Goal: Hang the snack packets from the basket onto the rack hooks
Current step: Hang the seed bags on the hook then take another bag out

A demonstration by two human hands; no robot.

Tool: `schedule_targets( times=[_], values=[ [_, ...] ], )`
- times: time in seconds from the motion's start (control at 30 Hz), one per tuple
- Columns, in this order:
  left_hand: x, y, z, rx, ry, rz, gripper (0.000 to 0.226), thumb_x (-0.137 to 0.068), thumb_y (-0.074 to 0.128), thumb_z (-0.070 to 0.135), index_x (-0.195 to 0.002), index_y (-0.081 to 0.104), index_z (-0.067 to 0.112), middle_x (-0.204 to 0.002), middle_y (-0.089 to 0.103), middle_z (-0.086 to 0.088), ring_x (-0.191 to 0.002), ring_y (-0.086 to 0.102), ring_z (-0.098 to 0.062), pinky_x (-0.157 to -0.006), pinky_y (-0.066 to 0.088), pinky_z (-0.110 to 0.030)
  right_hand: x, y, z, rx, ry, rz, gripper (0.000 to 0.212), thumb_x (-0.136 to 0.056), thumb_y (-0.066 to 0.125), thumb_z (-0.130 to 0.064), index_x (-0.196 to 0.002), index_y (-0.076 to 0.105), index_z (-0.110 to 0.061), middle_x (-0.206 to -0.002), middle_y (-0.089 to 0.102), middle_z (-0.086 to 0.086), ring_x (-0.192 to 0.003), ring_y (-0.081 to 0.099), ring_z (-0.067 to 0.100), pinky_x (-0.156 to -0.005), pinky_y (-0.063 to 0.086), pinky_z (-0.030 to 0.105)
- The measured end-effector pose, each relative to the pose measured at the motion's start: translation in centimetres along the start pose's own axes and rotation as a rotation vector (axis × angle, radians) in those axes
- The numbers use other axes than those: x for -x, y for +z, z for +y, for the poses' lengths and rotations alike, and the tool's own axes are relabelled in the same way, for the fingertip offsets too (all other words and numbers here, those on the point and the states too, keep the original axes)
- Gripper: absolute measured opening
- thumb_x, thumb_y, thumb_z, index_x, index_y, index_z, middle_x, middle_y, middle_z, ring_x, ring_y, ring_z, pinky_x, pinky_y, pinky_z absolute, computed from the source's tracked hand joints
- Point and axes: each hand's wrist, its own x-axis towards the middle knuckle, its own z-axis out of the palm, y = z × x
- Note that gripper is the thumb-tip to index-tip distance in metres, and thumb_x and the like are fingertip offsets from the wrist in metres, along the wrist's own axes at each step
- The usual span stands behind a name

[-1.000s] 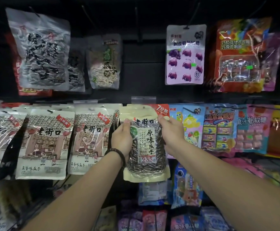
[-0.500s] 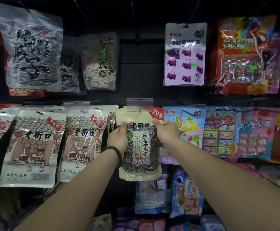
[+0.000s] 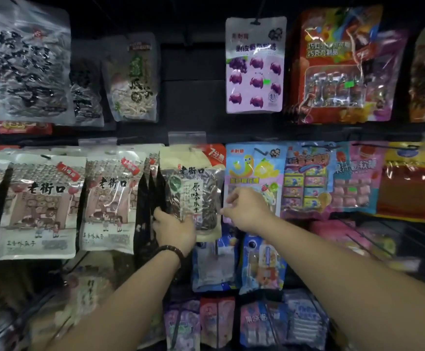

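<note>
A cream sunflower seed packet [image 3: 193, 188] with a clear window and a red corner label hangs in the middle row of the dark rack, its top at a hook [image 3: 190, 148]. My left hand [image 3: 174, 230], with a bead bracelet on the wrist, grips the packet's lower left edge. My right hand [image 3: 248, 211] is off the packet, just to its right, with its fingers loosely curled and holding nothing. It lies in front of a blue and yellow candy packet [image 3: 254, 171]. The basket is out of view.
Two beige seed packets [image 3: 41, 198] [image 3: 110, 198] hang close on the left. A purple grape candy packet [image 3: 255, 64] and a red chocolate packet [image 3: 333, 64] hang in the top row. More blue packets [image 3: 262, 264] hang below. Bare hooks [image 3: 186, 26] jut out above the middle.
My right hand has let go of the packet's top corner and dropped to the right. My left hand has slid down to its lower edge. The packet now hangs higher, at the hook.
</note>
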Motion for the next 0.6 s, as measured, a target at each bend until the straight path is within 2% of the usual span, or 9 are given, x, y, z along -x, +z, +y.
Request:
schedule_targets(
  times=[0.07,0.17,0.27,0.33,0.4,0.43,0.53,0.6],
  values=[
    [3.1,-0.2,-1.9,-0.044,0.101,0.01,0.081,-0.095,0.072,0.026,-0.158,0.025,0.007,-0.158,0.035,-0.02,-0.142,0.041,-0.037,-0.117,0.036,-0.043,3.5,0.0,1.6,0.022,-0.047,-0.041,0.02,-0.096,0.077,-0.028,-0.106,0.063,-0.018,-0.103,0.067,0.002,-0.093,0.068,0.023,-0.069,0.052,0.03],
    [8.0,-0.6,-6.0,-0.134,0.362,-0.025,0.049,-0.09,0.071,0.018,-0.133,0.049,0.012,-0.132,0.051,-0.014,-0.124,0.052,-0.033,-0.107,0.046,-0.047,9.0,1.2,5.6,0.008,-0.072,-0.062,0.011,-0.094,0.077,-0.026,-0.097,0.067,-0.022,-0.089,0.071,-0.002,-0.085,0.069,0.016,-0.071,0.055,0.031],
    [13.5,-0.7,-11.1,-0.208,0.556,-0.215,0.033,-0.09,0.068,0.017,-0.121,0.055,0.015,-0.118,0.055,-0.003,-0.108,0.057,-0.022,-0.093,0.051,-0.038,14.8,4.4,11.1,-0.024,-0.014,-0.127,0.005,-0.094,0.075,-0.023,-0.094,0.071,-0.021,-0.078,0.069,-0.009,-0.076,0.066,0.012,-0.072,0.054,0.029],
    [17.0,-0.5,-15.1,-0.257,0.619,-0.379,0.026,-0.092,0.065,0.018,-0.117,0.058,0.016,-0.114,0.058,0.001,-0.106,0.057,-0.016,-0.091,0.047,-0.032,18.6,6.9,15.2,-0.035,0.067,-0.18,0.006,-0.096,0.074,-0.021,-0.096,0.073,-0.015,-0.077,0.069,-0.004,-0.073,0.065,0.014,-0.066,0.047,0.03],
    [19.9,-0.1,-19.3,-0.369,0.626,-0.533,0.022,-0.093,0.067,0.018,-0.114,0.059,0.021,-0.114,0.058,0.004,-0.107,0.054,-0.012,-0.092,0.042,-0.027,22.2,9.5,19.4,-0.062,0.168,-0.244,0.006,-0.097,0.072,-0.02,-0.094,0.072,-0.015,-0.077,0.069,-0.002,-0.072,0.063,0.014,-0.066,0.046,0.031],
    [21.1,0.1,-21.5,-0.425,0.6,-0.601,0.022,-0.094,0.067,0.019,-0.114,0.059,0.023,-0.115,0.058,0.006,-0.108,0.053,-0.01,-0.093,0.042,-0.025,23.9,10.8,21.4,-0.07,0.221,-0.264,0.005,-0.097,0.072,-0.019,-0.092,0.073,-0.017,-0.076,0.069,-0.005,-0.072,0.064,0.011,-0.066,0.047,0.027],
    [23.7,1.1,-28.3,-0.515,0.411,-0.752,0.019,-0.09,0.071,0.019,-0.106,0.065,0.025,-0.11,0.062,0.005,-0.102,0.059,-0.013,-0.094,0.046,-0.026,28.5,14.8,27.2,-0.109,0.386,-0.301,0.013,-0.095,0.072,-0.018,-0.082,0.073,-0.022,-0.073,0.072,-0.008,-0.07,0.069,0.008,-0.068,0.052,0.024],
    [25.0,2.3,-32.4,-0.576,0.252,-0.843,0.019,-0.086,0.073,0.017,-0.101,0.065,0.026,-0.106,0.067,0.002,-0.098,0.062,-0.017,-0.096,0.05,-0.033,31.2,17.8,31.1,-0.123,0.52,-0.346,0.025,-0.093,0.072,-0.016,-0.07,0.07,-0.026,-0.068,0.07,-0.012,-0.065,0.065,0.002,-0.069,0.051,0.025]
  ],
)
